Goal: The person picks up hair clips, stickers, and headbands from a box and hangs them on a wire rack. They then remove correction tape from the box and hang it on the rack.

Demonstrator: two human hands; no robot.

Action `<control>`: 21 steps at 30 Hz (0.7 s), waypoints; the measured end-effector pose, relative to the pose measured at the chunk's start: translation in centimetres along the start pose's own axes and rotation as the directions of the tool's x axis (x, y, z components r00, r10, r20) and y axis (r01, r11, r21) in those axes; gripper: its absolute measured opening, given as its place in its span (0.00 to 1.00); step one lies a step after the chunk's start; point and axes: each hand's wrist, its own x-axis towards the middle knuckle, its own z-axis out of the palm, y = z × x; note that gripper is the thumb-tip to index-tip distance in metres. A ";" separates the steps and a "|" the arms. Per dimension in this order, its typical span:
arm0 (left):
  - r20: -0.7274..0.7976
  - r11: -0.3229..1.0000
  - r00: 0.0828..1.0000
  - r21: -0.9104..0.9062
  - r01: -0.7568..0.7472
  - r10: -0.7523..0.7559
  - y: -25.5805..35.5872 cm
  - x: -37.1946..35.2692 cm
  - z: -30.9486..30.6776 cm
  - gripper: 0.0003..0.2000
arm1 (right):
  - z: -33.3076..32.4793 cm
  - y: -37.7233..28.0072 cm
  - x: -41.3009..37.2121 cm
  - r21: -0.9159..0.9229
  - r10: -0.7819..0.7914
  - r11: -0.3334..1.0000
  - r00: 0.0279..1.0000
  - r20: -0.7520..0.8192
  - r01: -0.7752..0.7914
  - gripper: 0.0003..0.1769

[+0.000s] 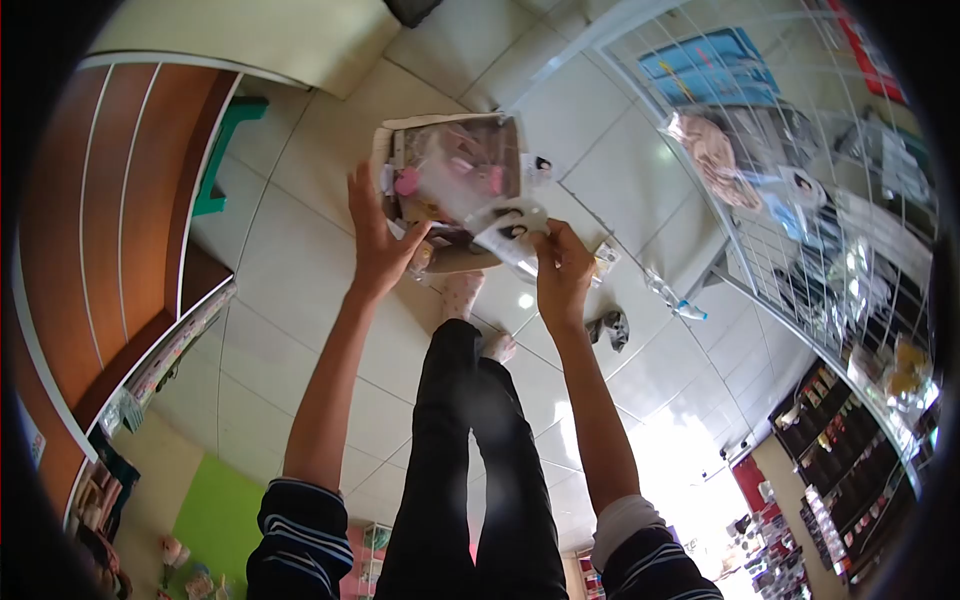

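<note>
An open cardboard box [386,137] sits on the floor near my feet, with pink items and clear plastic packaging inside it. My left hand [376,245] is at the box's left side, fingers stretched and thumb apart, not closed around anything. A small packet [421,258] lies by its thumb. My right hand [566,262] pinches a clear plastic packet with a white header card [512,228] over the box's near right corner. The packet is blurred, so its contents cannot be made out. Another small card [541,168] shows at the box's right edge.
Small packets [605,258], a clear bottle [675,300] and a dark bundle [610,330] lie on the tiled floor [290,350] to the right. A white wire rack [690,160] with bagged goods stands at right. A brown wooden cabinet [130,200] and green stool [222,150] are at left.
</note>
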 end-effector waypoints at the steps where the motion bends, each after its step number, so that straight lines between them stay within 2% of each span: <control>1: 0.026 0.996 0.996 -0.032 -0.087 0.088 1.8 0.8 -0.4 0.46 | -1.5 -1.8 -0.4 -0.038 -0.095 0.994 0.993 0.075 0.098 0.07; 2: 0.083 0.992 0.992 -0.085 -0.091 0.098 3.2 1.1 -0.4 0.48 | -3.0 -3.1 -0.8 -0.025 -0.105 0.994 0.988 0.115 0.109 0.08; 3: 0.193 0.951 0.981 -0.307 0.045 0.016 4.8 1.0 -0.5 0.49 | -4.6 -3.8 -1.1 -0.048 -0.130 0.990 0.985 0.113 0.136 0.07; 5: 0.193 0.938 0.980 -0.326 0.116 -0.054 6.1 -0.8 1.1 0.50 | -7.6 -5.5 -1.9 -0.154 -0.205 0.966 0.978 0.035 0.208 0.06; 7: 0.193 0.981 0.975 -0.178 -0.079 0.113 4.9 -4.0 3.6 0.51 | -10.4 -5.5 -2.7 -0.220 -0.200 0.957 0.979 -0.027 0.189 0.05; 8: 0.262 0.992 0.960 0.051 -0.119 0.102 3.7 -6.2 5.4 0.50 | -11.8 -4.9 -3.2 -0.280 -0.292 0.924 0.953 -0.082 0.259 0.05; 9: 0.307 0.946 0.949 0.279 -0.162 0.072 2.3 -8.2 7.4 0.50 | -13.0 -4.6 -3.5 -0.313 -0.294 0.916 0.951 -0.098 0.251 0.05; 11: 0.455 0.830 0.890 0.490 -0.268 0.018 -0.1 -9.4 11.3 0.39 | -14.6 -3.1 -3.7 -0.274 -0.236 0.944 0.956 -0.172 0.184 0.04; 12: 0.461 0.825 0.887 0.491 -0.280 0.027 -2.8 -10.8 13.3 0.39 | -15.4 -1.7 -3.7 -0.327 -0.259 0.924 0.952 -0.161 0.197 0.04; 14: 0.423 0.728 0.844 0.454 -0.513 0.331 -8.6 -11.4 16.8 0.25 | -15.9 0.9 -3.1 -0.280 -0.239 0.944 0.949 -0.205 0.177 0.04; 15: 0.419 0.708 0.840 0.471 -0.527 0.346 -9.5 -10.6 17.0 0.25 | -16.1 2.2 -2.9 -0.256 -0.223 0.952 0.951 -0.215 0.166 0.05; 17: 0.285 0.778 0.903 0.464 -0.424 0.323 -8.4 -8.0 16.7 0.16 | -16.1 4.4 -1.8 -0.225 -0.295 0.944 0.925 -0.239 0.242 0.05; 19: 0.261 0.777 0.905 0.468 -0.422 0.335 -8.8 -6.7 16.7 0.15 | -16.2 5.6 -1.1 -0.238 -0.335 0.931 0.904 -0.266 0.275 0.05; 21: 0.313 0.825 0.918 0.430 -0.367 0.245 -9.8 -6.1 16.2 0.15 | -16.4 5.3 -0.8 -0.237 -0.438 0.894 0.852 -0.287 0.380 0.05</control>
